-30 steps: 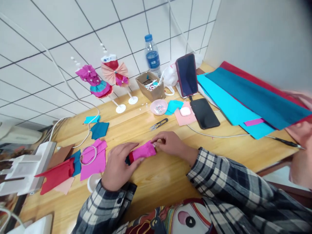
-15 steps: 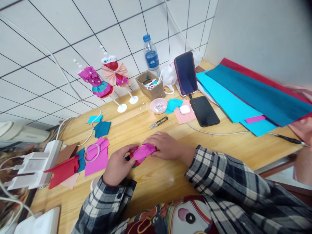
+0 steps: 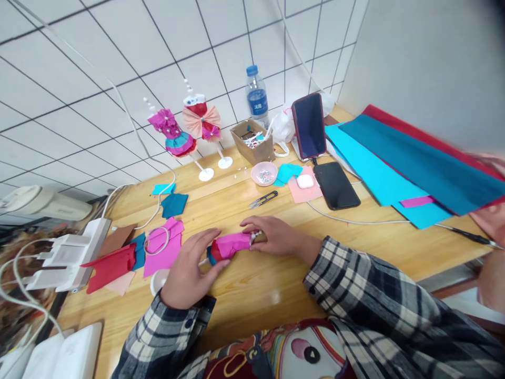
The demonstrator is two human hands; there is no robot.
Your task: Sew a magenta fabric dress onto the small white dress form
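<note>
Two hands are working low in the middle of the frame. The left hand (image 3: 184,276), half open, is gripping the left end of a magenta paper roll (image 3: 232,245) between thumb and fingertips, while the right hand (image 3: 276,237) is pinching its right end. Half a second ago the roll was bunching up between them; now it is lying longer and flatter on the table (image 3: 252,295), so the wrap seems to be tightening. Beyond, snips (image 3: 263,199) and a pink bowl (image 3: 264,172) are sitting apart.

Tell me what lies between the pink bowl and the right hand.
Only the snips, lying apart from both the pink bowl and the right hand, as the head view shows.
</note>
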